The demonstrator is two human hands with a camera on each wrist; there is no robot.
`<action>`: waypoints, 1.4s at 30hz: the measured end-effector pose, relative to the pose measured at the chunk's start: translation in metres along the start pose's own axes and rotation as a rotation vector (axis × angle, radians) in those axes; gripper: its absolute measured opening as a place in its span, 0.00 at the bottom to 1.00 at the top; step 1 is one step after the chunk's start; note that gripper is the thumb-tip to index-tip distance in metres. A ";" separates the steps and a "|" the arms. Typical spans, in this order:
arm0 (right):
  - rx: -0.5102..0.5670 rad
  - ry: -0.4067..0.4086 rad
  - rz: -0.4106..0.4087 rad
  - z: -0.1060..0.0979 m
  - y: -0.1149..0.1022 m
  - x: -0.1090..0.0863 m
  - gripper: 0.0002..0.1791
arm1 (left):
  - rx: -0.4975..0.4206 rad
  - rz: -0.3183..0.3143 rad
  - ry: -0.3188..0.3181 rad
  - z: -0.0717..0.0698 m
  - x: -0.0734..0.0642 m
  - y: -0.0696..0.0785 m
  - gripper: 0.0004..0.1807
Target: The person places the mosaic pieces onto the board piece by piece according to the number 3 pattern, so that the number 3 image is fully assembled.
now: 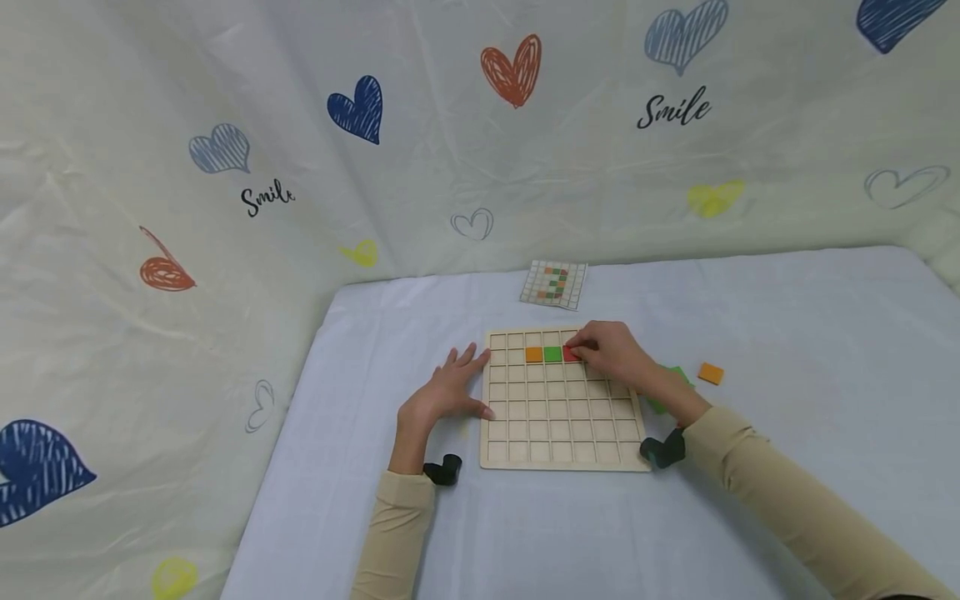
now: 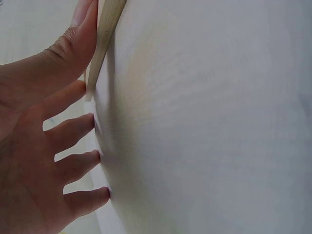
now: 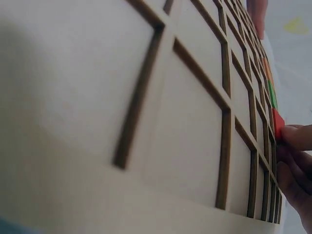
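Observation:
A wooden grid board [image 1: 517,457] lies flat on the white cloth. In its second row from the far edge sit an orange tile [image 1: 533,355] and a green tile [image 1: 552,355], side by side. My right hand [image 1: 615,350] pinches a red tile [image 1: 569,354] at the square right of the green one; the right wrist view shows that red tile [image 3: 278,124] tipped up against the thumb. My left hand [image 1: 444,390] spreads along the board's left side. Its thumb [image 2: 73,51] rests on the board's edge, while the other fingertips reach the cloth and the far-left edge.
Beyond the board lies a pattern card [image 1: 554,285] with coloured squares on a grid. Green tiles [image 1: 678,374], partly hidden by my right forearm, and a loose orange tile [image 1: 710,373] lie to the right. A cloth wall with printed hearts rises behind the table.

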State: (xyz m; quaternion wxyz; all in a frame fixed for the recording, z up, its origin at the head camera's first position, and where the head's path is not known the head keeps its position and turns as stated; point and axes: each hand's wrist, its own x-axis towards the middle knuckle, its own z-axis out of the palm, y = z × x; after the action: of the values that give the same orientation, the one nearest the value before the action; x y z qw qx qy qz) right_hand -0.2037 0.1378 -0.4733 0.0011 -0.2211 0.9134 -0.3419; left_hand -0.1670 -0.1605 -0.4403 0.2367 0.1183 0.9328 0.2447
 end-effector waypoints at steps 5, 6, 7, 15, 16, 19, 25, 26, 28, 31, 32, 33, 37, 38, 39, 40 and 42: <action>-0.001 0.005 0.002 0.000 0.000 -0.001 0.07 | -0.012 0.006 0.006 0.001 0.001 0.000 0.59; 0.006 0.005 0.008 0.000 0.000 -0.001 0.07 | -0.013 0.007 0.005 0.001 0.001 0.000 0.58; 0.015 0.004 0.014 -0.001 0.000 -0.002 0.07 | -0.013 0.007 0.003 0.002 0.001 0.000 0.58; 0.045 0.011 0.055 -0.006 -0.001 -0.009 0.07 | -0.012 0.013 -0.003 0.002 0.000 0.001 0.58; 0.046 0.014 0.059 -0.007 -0.001 -0.010 0.07 | -0.012 0.014 -0.003 0.002 0.000 0.001 0.58; 0.040 0.022 0.046 -0.012 -0.001 -0.015 0.08 | -0.012 0.014 -0.002 0.002 0.000 0.001 0.58; 0.023 0.017 0.022 -0.023 0.001 -0.025 0.10 | -0.018 0.012 -0.004 0.001 0.000 0.001 0.58; 0.017 0.011 0.029 -0.025 0.002 -0.027 0.10 | -0.019 0.012 -0.004 0.001 0.000 0.001 0.58; 0.002 0.000 0.043 -0.030 0.003 -0.030 0.10 | -0.017 0.011 -0.005 0.002 0.001 0.001 0.58; -0.018 -0.006 0.053 -0.035 0.006 -0.036 0.10 | -0.017 0.011 -0.006 0.002 0.002 0.001 0.58; -0.023 -0.007 0.054 -0.037 0.007 -0.039 0.10 | -0.015 0.010 -0.007 0.002 0.002 0.000 0.58; -0.027 -0.008 0.056 -0.038 0.008 -0.041 0.10 | -0.013 0.007 -0.008 0.002 0.002 0.000 0.58; -0.041 -0.017 0.059 -0.044 0.013 -0.049 0.10 | 0.000 -0.008 -0.005 0.002 0.001 -0.001 0.59; -0.041 -0.019 0.060 -0.045 0.013 -0.051 0.10 | 0.003 -0.010 -0.004 0.002 0.001 -0.001 0.59; -0.044 -0.024 0.066 -0.046 0.014 -0.053 0.10 | 0.006 -0.010 -0.003 0.002 0.002 -0.002 0.59; -0.048 -0.030 0.069 -0.048 0.015 -0.054 0.10 | 0.009 -0.010 -0.001 0.002 0.001 -0.002 0.59; -0.057 -0.044 0.082 -0.050 0.016 -0.058 0.10 | 0.008 -0.007 0.003 0.002 0.001 -0.003 0.59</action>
State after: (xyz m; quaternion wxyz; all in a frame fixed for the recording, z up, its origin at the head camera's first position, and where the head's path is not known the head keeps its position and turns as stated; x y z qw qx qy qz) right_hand -0.1659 0.2032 -0.4536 0.0286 -0.1910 0.9307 -0.3105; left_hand -0.1670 -0.1616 -0.4440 0.2358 0.1157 0.9345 0.2404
